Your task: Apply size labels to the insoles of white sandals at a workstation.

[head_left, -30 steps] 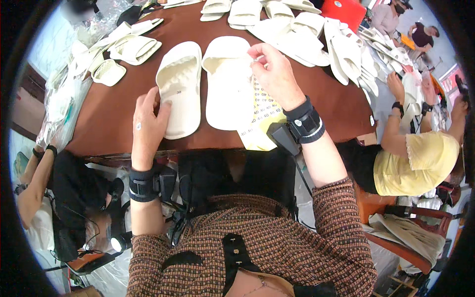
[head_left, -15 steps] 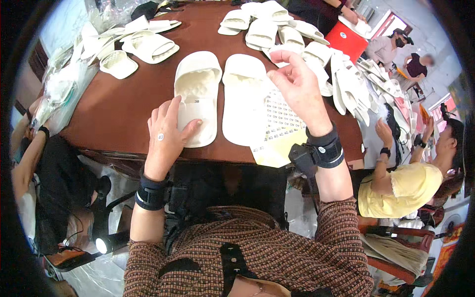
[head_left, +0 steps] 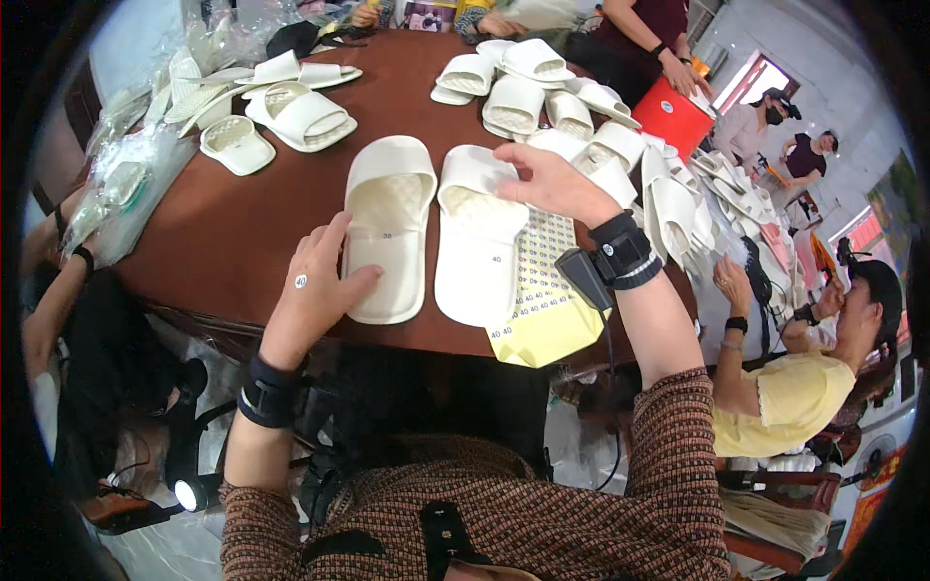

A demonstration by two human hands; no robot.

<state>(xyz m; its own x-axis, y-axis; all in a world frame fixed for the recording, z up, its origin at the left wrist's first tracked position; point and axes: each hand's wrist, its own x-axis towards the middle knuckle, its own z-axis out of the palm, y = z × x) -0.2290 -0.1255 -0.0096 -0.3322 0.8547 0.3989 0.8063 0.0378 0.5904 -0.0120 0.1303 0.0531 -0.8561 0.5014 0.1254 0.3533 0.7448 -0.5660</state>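
Two white slippers lie side by side at the table's near edge, toes pointing away. On the left slipper (head_left: 387,281), my left hand (head_left: 320,276) rests with its fingers spread along the outer side and the thumb over the insole. A small round sticker is on the back of this hand. My right hand (head_left: 562,184) reaches over the strap of the right slipper (head_left: 475,281), its thumb and forefinger apart at the strap; its other fingers are partly hidden. Both insoles bear small printed marks. Beside the right slipper lies a sheet of small round stickers (head_left: 545,257) on yellow backing (head_left: 547,334).
White slippers are heaped at the far right (head_left: 513,102) and far left (head_left: 302,121) of the brown table (head_left: 281,213). Clear plastic bags (head_left: 136,194) lie at the left edge. A red box (head_left: 668,116) stands at the back right. Co-workers sit and stand around.
My right hand has moved from above the sticker sheet's upper end down onto the right slipper's strap. A mark now shows on that slipper's insole. The whole view has shifted slightly.
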